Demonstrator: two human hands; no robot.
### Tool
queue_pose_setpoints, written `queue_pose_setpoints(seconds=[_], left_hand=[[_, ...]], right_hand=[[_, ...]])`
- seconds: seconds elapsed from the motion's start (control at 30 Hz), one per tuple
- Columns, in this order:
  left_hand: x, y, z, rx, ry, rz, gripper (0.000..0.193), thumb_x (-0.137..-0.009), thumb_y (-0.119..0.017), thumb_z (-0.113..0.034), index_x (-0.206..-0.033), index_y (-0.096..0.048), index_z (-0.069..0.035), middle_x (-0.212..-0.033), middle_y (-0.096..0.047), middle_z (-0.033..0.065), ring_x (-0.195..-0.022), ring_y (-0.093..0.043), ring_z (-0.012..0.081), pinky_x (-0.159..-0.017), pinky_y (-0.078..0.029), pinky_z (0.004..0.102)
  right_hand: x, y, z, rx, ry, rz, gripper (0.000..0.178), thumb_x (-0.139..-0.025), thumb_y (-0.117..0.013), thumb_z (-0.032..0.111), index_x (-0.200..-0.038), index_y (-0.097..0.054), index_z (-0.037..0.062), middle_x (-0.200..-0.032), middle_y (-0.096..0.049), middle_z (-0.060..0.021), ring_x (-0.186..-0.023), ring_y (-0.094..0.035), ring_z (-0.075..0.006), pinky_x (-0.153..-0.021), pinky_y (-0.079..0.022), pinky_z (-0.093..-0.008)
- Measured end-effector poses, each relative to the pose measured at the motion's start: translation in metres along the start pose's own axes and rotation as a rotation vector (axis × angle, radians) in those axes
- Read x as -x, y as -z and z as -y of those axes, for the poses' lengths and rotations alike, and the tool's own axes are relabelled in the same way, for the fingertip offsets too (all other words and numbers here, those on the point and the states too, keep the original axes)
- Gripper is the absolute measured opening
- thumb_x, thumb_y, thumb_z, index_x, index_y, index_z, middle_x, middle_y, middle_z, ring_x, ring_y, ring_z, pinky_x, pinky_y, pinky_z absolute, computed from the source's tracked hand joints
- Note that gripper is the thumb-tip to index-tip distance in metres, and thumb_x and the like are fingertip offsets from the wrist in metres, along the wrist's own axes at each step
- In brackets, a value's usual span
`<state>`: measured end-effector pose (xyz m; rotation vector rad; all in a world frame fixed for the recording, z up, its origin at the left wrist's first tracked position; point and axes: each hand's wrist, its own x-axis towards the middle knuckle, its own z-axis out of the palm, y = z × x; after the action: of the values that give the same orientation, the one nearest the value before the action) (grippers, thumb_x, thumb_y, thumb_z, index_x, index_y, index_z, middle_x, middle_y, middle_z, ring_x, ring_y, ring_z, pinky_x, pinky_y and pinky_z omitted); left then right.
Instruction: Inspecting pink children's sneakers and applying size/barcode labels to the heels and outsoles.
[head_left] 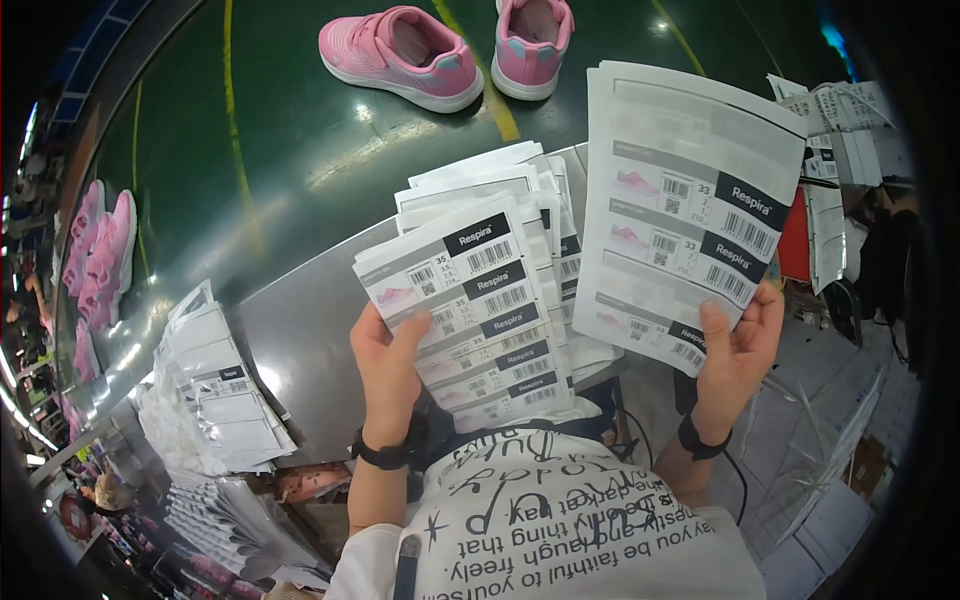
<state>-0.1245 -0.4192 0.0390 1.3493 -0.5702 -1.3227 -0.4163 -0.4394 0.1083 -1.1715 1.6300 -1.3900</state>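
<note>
My left hand (388, 365) pinches the left edge of a label sheet (470, 320) printed with rows of barcodes and small pink shoe pictures. Thumb on top, fingers beneath, my right hand (738, 345) grips another label sheet (690, 220), held higher and partly peeled of its labels at the top. Behind the left sheet, a pile of similar sheets (480, 180) lies on the metal ledge, partly covered. Past the ledge, a pair of pink shoes, one turned sideways (405, 55) and one heel toward me (530, 50), stands on the green belt.
The green conveyor belt (300, 150) with yellow lines runs along the far side of the metal ledge (310, 320). More pink shoes (100, 250) sit on it at far left. Stacked label sheets (225, 390) lie at the ledge's left end. Papers and boxes (845, 120) crowd the right.
</note>
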Motion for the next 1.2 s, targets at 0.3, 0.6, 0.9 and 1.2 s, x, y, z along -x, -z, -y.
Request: queue_pose_setpoints(seconds=[0.3,0.6,0.9,1.2], left_hand=[[0.007,-0.017,0.004,-0.455,-0.308,-0.121,0.058,-0.090,-0.060,-0.007,-0.141,-0.035,0.005,-0.136,-0.049,0.0204,-0.121,-0.053,0.0236,-0.098,-0.044,0.0370],[0.047,-0.036,-0.053,-0.141,-0.107,0.380,0.084,-0.082,-0.065,0.005,-0.147,-0.012,0.003,-0.134,-0.049,0.0245,-0.123,-0.053,0.0277,-0.099,-0.045,0.0373],[0.071,-0.034,-0.046,-0.113,-0.399,0.403,0.074,-0.082,-0.066,0.001,-0.142,-0.022,0.003,-0.131,-0.049,0.0166,-0.120,-0.051,0.0212,-0.101,-0.042,0.0354],[0.066,-0.042,-0.052,-0.326,-0.393,0.236,0.068,-0.084,-0.060,0.007,-0.142,-0.024,0.004,-0.130,-0.049,0.0132,-0.118,-0.051,0.0167,-0.099,-0.041,0.0302]], right_hand=[[-0.013,0.014,-0.013,-0.581,-0.208,0.252,0.057,-0.082,-0.071,0.002,-0.129,-0.040,-0.0052,-0.117,-0.062,-0.0129,-0.104,-0.060,-0.0182,-0.092,-0.044,-0.0275],[0.016,-0.040,0.009,-0.258,-0.220,0.526,0.038,-0.089,-0.065,0.003,-0.121,-0.046,-0.0042,-0.106,-0.064,-0.0124,-0.097,-0.060,-0.0121,-0.080,-0.050,-0.0230],[0.009,-0.045,0.027,0.094,0.150,0.309,0.013,-0.086,-0.069,0.003,-0.097,-0.065,-0.0026,-0.079,-0.069,-0.0065,-0.068,-0.066,-0.0081,-0.060,-0.051,-0.0205],[0.024,-0.055,0.050,0.483,0.761,0.294,0.020,-0.074,-0.069,-0.005,-0.090,-0.063,0.0050,-0.101,-0.065,-0.0114,-0.105,-0.059,-0.0367,-0.091,-0.050,-0.0457]])
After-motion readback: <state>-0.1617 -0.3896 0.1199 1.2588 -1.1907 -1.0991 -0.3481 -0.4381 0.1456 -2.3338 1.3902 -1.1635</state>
